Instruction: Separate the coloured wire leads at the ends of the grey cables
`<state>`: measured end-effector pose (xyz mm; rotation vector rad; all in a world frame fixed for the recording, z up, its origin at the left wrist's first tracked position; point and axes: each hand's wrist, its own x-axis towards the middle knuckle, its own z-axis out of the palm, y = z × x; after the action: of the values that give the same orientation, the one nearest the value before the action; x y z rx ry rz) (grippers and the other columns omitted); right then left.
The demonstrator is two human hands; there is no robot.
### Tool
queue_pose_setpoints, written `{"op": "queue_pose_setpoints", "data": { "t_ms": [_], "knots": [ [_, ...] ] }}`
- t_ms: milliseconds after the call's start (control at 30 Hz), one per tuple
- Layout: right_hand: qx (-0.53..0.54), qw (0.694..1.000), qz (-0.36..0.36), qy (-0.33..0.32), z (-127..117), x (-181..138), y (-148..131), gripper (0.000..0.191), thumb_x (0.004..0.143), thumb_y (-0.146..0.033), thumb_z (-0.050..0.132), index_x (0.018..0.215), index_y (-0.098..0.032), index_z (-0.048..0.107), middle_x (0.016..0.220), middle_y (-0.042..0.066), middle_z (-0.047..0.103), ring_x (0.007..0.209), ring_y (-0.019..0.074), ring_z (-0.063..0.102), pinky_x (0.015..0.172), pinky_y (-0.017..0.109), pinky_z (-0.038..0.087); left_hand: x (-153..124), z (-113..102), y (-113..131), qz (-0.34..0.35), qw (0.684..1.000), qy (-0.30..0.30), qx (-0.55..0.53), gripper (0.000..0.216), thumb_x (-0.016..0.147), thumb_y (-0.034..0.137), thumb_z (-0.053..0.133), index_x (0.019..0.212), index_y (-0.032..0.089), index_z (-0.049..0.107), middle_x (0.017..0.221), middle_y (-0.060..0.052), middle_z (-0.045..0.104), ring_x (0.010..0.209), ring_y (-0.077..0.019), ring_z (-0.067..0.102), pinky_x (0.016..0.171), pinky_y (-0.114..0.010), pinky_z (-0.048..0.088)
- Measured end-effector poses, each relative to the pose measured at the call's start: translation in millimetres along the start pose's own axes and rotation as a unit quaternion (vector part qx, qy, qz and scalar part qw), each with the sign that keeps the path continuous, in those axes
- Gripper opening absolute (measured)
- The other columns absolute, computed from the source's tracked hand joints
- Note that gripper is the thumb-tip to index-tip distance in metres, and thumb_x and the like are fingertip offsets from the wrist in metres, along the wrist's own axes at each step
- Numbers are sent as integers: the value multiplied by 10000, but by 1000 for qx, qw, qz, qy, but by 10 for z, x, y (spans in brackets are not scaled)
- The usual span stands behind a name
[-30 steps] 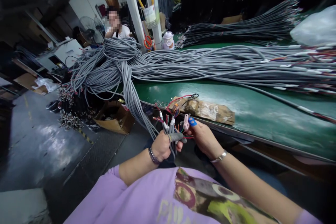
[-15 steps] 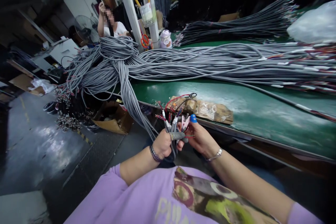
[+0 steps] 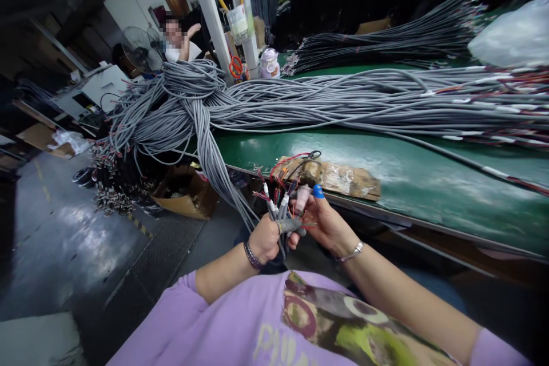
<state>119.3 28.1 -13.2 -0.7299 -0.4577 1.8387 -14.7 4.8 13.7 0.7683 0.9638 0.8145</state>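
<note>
My left hand (image 3: 266,240) is closed around several grey cables (image 3: 273,210), just in front of the bench edge. Their white-banded ends point upward, with thin coloured wires (image 3: 260,195) fanning out. A grey covering wraps a finger of this hand. Close beside it on the right, my right hand (image 3: 328,223) has curled fingers among the wire ends. A blue cover (image 3: 318,191) sits on its thumb, near a pale pinkish wrapped fingertip or piece (image 3: 302,197). Whatever these fingers pinch is hidden. Fine red and green wires stick out between the hands.
A long bundle of grey cables (image 3: 326,100) lies across the green bench (image 3: 429,168) and hangs over its left edge. A worn wooden block (image 3: 343,179) with red and black leads lies near the front edge. A cardboard box (image 3: 184,197) stands below; another person (image 3: 184,48) is behind.
The pinkish piece at my right fingers has turned and looks smoother and rounder. My left hand keeps its hold on the cables. The person behind has lowered a raised arm.
</note>
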Motion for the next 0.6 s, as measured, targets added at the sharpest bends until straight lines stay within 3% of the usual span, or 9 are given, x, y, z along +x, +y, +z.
{"op": "queue_pose_setpoints", "data": {
  "t_ms": [267, 600],
  "knots": [
    [12, 999, 21, -25, -108, 13, -58, 263, 853, -469, 626, 866, -214, 689, 800, 26, 695, 682, 140, 613, 645, 260, 500, -127, 17, -146, 44, 998, 39, -14, 399, 534, 442, 820, 616, 111, 612, 439, -10, 558, 359, -93, 472, 380, -212, 360],
    [-35, 998, -29, -42, -79, 27, -18, 381, 796, -566, 650, 933, -211, 668, 812, 63, 705, 719, 222, 652, 654, 365, 505, -22, 109, -135, 74, 995, 72, -15, 394, 580, 459, 793, 609, 113, 610, 441, -1, 544, 377, -79, 466, 402, -206, 368]
  ]
}}
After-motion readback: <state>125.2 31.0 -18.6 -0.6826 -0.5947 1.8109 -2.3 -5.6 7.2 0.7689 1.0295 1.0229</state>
